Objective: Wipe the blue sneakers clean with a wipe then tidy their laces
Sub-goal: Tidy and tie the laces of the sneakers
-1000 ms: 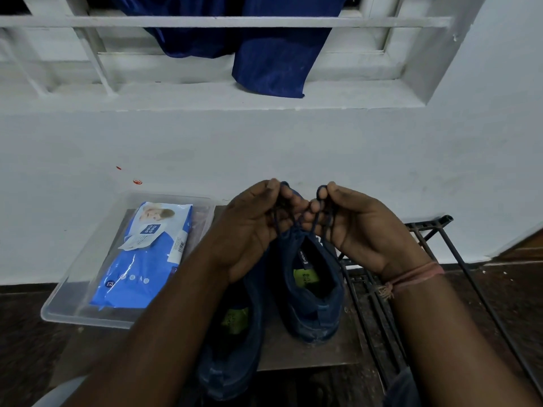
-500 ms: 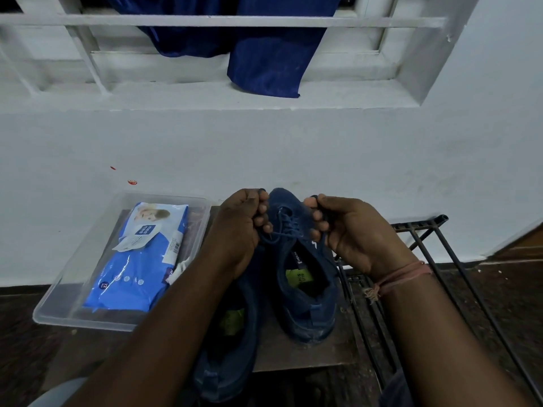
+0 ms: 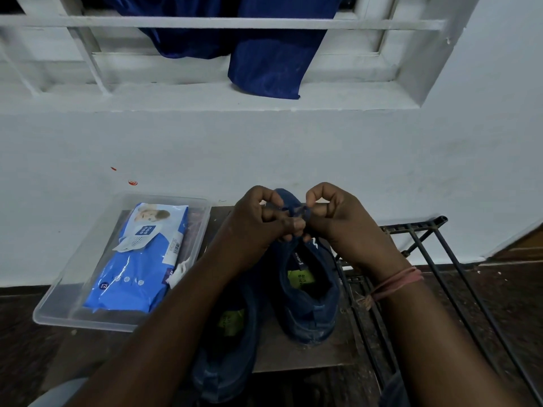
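Observation:
Two dark blue sneakers stand side by side on a small brown board (image 3: 293,353), heels toward me. The right sneaker (image 3: 308,301) is in plain view; the left sneaker (image 3: 226,342) is partly hidden under my left forearm. My left hand (image 3: 258,221) and my right hand (image 3: 338,221) meet over the right sneaker's tongue, fingers pinched on its blue laces (image 3: 296,211). The lace ends are mostly hidden between my fingers. A blue pack of wipes (image 3: 138,265) lies in a clear plastic tray (image 3: 58,306) to the left.
A white wall rises just behind the board, with a window ledge and a blue cloth (image 3: 270,60) hanging over it. A black metal rack (image 3: 426,259) lies on the dark floor to the right. A crumpled white wipe (image 3: 180,270) sits beside the pack.
My hands dropped from holding the lace loops up, pulled apart briefly, then came together again over the right sneaker's tongue, pinching the laces close.

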